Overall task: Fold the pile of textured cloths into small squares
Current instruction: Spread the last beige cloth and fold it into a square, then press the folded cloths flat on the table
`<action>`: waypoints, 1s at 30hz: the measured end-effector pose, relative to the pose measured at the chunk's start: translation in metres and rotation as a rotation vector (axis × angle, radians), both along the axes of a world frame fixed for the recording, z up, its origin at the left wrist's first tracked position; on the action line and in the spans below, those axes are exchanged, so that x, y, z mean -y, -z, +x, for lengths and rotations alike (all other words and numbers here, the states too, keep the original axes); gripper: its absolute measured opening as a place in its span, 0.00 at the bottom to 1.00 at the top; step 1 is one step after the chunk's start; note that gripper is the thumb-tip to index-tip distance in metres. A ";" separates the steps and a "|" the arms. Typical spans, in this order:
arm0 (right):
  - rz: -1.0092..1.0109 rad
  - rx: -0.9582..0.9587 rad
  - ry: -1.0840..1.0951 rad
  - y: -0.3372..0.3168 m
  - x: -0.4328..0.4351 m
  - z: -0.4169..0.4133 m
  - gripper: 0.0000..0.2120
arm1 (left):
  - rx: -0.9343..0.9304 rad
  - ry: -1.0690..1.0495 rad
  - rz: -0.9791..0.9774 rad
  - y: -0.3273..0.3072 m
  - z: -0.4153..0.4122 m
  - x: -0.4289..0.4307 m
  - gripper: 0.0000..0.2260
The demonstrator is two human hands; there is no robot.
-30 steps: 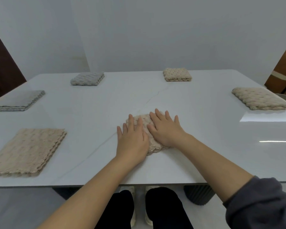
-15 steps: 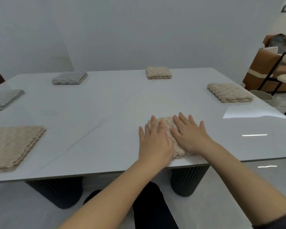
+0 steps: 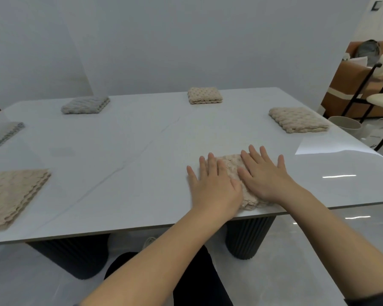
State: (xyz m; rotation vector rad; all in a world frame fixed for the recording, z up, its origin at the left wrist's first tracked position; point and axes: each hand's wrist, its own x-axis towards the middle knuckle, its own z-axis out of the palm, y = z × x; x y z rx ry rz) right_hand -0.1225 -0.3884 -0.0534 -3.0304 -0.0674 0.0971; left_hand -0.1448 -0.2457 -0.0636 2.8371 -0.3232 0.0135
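Watching through the head cam here. Everything sits on one big white table (image 3: 131, 173), so I'll place things off that.

Right by the table's near edge, toward its right end, there's a small folded beige cloth (image 3: 231, 163) with a bumpy weave. Both hands are flat on it, palms down, fingers straight and a bit fanned. The left hand (image 3: 215, 188) covers the cloth's left side, with its fingertips reaching the cloth's far edge. The right hand (image 3: 265, 175) covers the right side, and its fingers run past the cloth onto the tabletop. The thumbs nearly meet in the middle, with a strip of cloth showing between the hands. Nothing is pinched or gripped, they're just pressing down.

Rest of the table:
- Near-left corner: a flat beige stack (image 3: 11, 195), wider than the folded one, layered edges showing.
- Left edge, further back: a grey stack (image 3: 2, 134), partly cut off by the frame.
- Far edge, left of middle: a folded grey square (image 3: 85, 104).
- Far edge, right of middle: a folded beige square (image 3: 205, 95).
- Right edge, toward the back: a chunkier beige folded cloth (image 3: 297, 119).

Under the table's near edge there's a dark ribbed leg (image 3: 248, 237). Past the table's right side I can see a black-framed chair (image 3: 380, 100) and an orange sofa (image 3: 345, 85).
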 end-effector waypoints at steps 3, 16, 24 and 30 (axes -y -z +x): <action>-0.003 0.041 -0.097 -0.002 -0.004 -0.001 0.28 | 0.035 0.079 0.030 -0.002 0.006 -0.002 0.27; 0.004 -0.024 -0.094 -0.006 -0.017 -0.005 0.28 | -0.084 0.044 0.049 -0.005 0.011 -0.058 0.27; 0.055 0.001 -0.270 -0.019 -0.122 0.012 0.29 | -0.064 -0.128 0.141 -0.008 0.017 -0.170 0.27; 0.110 -0.083 -0.225 -0.002 -0.179 0.042 0.29 | -0.075 -0.133 0.159 -0.004 0.040 -0.216 0.27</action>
